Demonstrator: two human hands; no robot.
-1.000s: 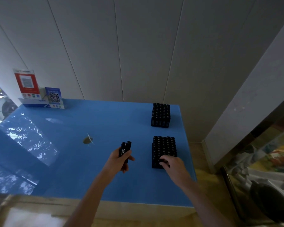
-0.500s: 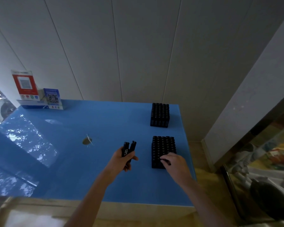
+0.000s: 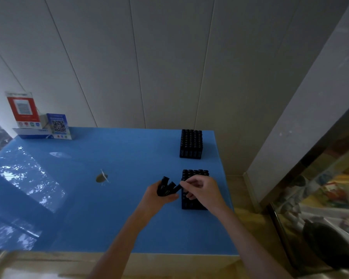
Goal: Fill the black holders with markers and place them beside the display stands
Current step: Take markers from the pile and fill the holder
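Markers (image 3: 165, 188) sit bunched in my left hand (image 3: 156, 195) over the bench (image 3: 109, 218); my right hand (image 3: 201, 188) fingers pinch one — next it needs lining up over a free slot in the near holder (image 3: 193, 204).

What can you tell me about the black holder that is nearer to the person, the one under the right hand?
The near black holder is a dark block that stands upright on the blue table, close to its right edge. Its top shows rows of round black marker caps packed tightly; whether every slot is filled cannot be seen, as the right hand hovers over its middle and hides it. The material looks like matt black plastic. A similar far holder stands apart behind it.
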